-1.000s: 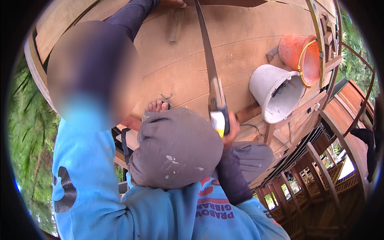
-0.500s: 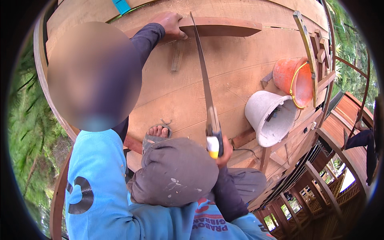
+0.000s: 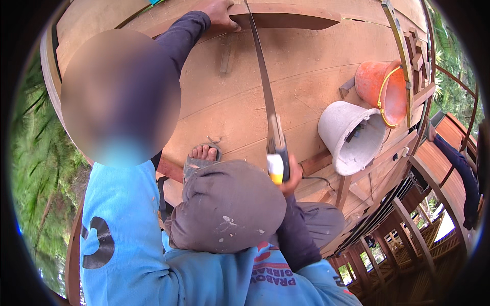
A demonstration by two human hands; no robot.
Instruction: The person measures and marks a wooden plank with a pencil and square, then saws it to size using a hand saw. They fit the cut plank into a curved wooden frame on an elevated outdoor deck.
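Observation:
My left hand (image 3: pixel 220 15) presses down on a curved, reddish-brown wooden plank (image 3: pixel 293 16) at the top of the view, its thumb along the near edge. A hand saw (image 3: pixel 263 81) lies across the plank, just right of that hand. Its long blade points away from me, and the tip is near the top edge of the picture. My right hand (image 3: pixel 291 176) is closed round the saw's black, white and yellow handle (image 3: pixel 276 166), beside my bent knee. A short wooden piece (image 3: pixel 228 57) sits under the plank. Whether the teeth have cut in, I cannot tell.
To the right stand a tilted whitish bucket (image 3: pixel 351 137) with dark items inside and an orange bucket (image 3: pixel 377 92) with a yellow handle. A spirit level (image 3: pixel 400 46) leans near stacked wood offcuts (image 3: pixel 416 56). My sandalled foot (image 3: pixel 201 155) rests on the boards. Another person's leg (image 3: pixel 459 173) shows far right.
The whole scene sits a little higher in the picture, so the saw's tip now reaches the top edge. Both hands keep their holds. The other person's leg at the far right has shifted.

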